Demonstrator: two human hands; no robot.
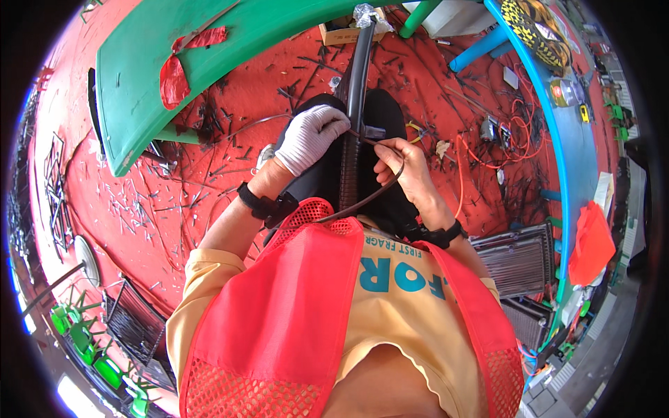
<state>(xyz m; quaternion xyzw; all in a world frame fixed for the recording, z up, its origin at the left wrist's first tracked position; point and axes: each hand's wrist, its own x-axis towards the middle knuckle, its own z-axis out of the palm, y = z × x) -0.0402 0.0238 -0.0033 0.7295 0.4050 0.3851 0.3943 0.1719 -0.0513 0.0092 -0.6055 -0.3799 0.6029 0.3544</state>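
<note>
A red floor [261,90] spreads around you, strewn with dark scraps and strips. Over your lap, a long dark bar [360,76] runs away from you between your black-clad legs, smooth and glossy in its far part, ridged with close brown bands nearer your body. A thin, flexible brown strip [355,206] meets the bar between your hands, and a length of it sweeps back in a curve toward your red mesh vest [279,292].

Your left hand [315,137], in a white ribbed knit glove, comes in from the left with the wrist bent and knuckles up; thumb and fingertips are drawn together at the bar's left edge, though you cannot tell whether they grip the strip. Your bare right hand [408,167] sits just right of the bar, thumb and forefinger pinched closed on the strip, the other fingers loosely curled.

Farther out, a smooth green table [139,70] curves ahead on your left, and a blue table [582,150] bends along your right.
</note>
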